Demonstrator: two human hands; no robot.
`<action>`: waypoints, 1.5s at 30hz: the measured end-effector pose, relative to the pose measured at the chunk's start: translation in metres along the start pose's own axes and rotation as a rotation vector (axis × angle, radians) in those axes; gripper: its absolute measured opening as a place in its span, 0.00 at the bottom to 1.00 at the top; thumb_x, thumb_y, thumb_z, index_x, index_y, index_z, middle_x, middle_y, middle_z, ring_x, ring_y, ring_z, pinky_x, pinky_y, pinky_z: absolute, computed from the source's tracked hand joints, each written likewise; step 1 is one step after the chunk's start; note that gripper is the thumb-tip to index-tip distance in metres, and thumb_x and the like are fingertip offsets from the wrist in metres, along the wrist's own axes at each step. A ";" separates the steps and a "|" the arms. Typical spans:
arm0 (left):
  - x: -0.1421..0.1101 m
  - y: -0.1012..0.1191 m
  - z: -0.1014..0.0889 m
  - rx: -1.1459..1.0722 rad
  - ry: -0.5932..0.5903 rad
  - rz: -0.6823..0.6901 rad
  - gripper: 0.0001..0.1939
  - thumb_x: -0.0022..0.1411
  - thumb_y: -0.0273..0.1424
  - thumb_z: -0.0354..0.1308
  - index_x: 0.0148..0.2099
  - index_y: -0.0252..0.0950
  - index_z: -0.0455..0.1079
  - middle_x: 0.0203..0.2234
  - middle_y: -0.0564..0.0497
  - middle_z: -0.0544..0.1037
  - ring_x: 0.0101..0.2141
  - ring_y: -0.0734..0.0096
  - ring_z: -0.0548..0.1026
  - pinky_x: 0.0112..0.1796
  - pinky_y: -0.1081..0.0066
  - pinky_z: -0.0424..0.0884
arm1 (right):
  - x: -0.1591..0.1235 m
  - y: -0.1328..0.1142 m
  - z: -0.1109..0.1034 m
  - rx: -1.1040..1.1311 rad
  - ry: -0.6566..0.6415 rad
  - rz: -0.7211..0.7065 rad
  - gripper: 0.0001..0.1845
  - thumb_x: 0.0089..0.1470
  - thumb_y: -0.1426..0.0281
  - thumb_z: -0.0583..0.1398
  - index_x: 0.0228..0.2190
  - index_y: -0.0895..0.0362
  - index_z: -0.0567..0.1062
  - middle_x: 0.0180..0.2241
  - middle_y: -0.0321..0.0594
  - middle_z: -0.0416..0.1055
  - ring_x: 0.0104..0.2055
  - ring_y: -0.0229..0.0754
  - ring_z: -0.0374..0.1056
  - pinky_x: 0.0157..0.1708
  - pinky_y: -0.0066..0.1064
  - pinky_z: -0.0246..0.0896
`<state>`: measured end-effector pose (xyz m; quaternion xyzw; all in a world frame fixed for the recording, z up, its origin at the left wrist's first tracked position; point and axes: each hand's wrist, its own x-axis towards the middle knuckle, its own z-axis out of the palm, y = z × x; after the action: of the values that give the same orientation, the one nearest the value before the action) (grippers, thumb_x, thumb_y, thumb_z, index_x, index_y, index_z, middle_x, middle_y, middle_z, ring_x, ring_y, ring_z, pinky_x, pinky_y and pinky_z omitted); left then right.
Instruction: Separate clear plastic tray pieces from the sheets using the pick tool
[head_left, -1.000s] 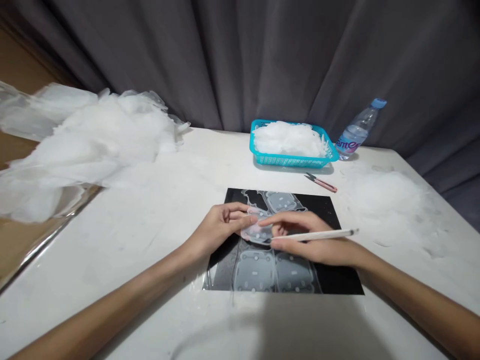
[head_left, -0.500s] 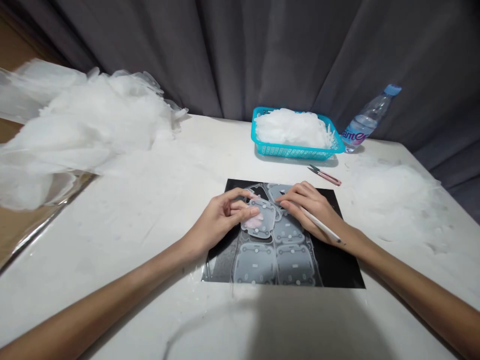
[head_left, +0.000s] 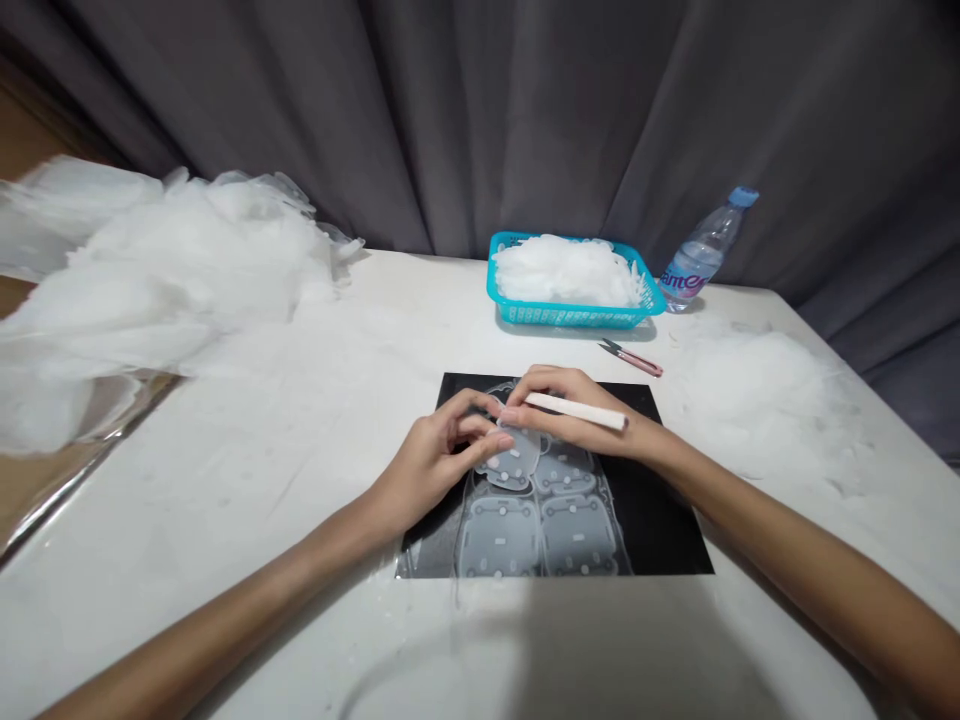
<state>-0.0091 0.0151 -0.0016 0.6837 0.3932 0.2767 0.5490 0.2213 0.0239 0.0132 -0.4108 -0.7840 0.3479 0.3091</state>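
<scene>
My left hand point(head_left: 427, 460) pinches a small translucent, rounded-square piece point(head_left: 519, 462) between thumb and fingers, slightly raised over the black mat point(head_left: 660, 525). Close against it, my right hand point(head_left: 600, 438) grips a white pen-like tool point(head_left: 574, 408). The tool's rear end points right; its tip is hidden by the fingers near the upper edge of the piece. Flat on the mat lies a translucent sheet point(head_left: 499, 535) with several similar rounded shapes, dotted with small holes and slots.
Behind the mat stands a turquoise basket point(head_left: 574, 317) heaped with white pieces, a water bottle point(head_left: 697, 260) at its right. Pink-handled thread snips point(head_left: 634, 360) lie before it. A large translucent pile point(head_left: 187, 270) covers the left; a smaller white heap point(head_left: 772, 400) sits right.
My right hand has moved left, closer to the held piece, and the white tool has turned so its rear end is raised. My left hand still holds the piece. The view has shifted slightly.
</scene>
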 end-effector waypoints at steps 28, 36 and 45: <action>0.001 -0.011 -0.007 0.028 0.070 0.013 0.12 0.73 0.42 0.58 0.44 0.39 0.64 0.30 0.57 0.71 0.30 0.73 0.71 0.32 0.73 0.67 | -0.001 0.026 -0.024 -0.085 -0.077 -0.035 0.17 0.68 0.55 0.61 0.38 0.56 0.81 0.37 0.40 0.79 0.42 0.44 0.74 0.47 0.34 0.64; 0.003 -0.004 0.000 -0.155 0.139 -0.127 0.14 0.69 0.39 0.61 0.44 0.40 0.59 0.24 0.61 0.68 0.24 0.78 0.66 0.27 0.78 0.63 | 0.000 0.011 -0.021 0.090 -0.194 -0.037 0.09 0.68 0.65 0.63 0.40 0.57 0.81 0.41 0.42 0.78 0.45 0.43 0.74 0.50 0.35 0.66; 0.003 0.002 0.004 -0.251 0.066 -0.198 0.25 0.57 0.40 0.75 0.47 0.40 0.63 0.31 0.55 0.79 0.30 0.71 0.77 0.30 0.74 0.71 | -0.001 0.013 -0.019 0.053 -0.256 -0.125 0.08 0.69 0.70 0.60 0.45 0.57 0.81 0.43 0.43 0.78 0.47 0.43 0.73 0.53 0.38 0.65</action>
<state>-0.0039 0.0156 -0.0008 0.5580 0.4389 0.2905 0.6415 0.2417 0.0342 0.0134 -0.3054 -0.8314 0.3982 0.2386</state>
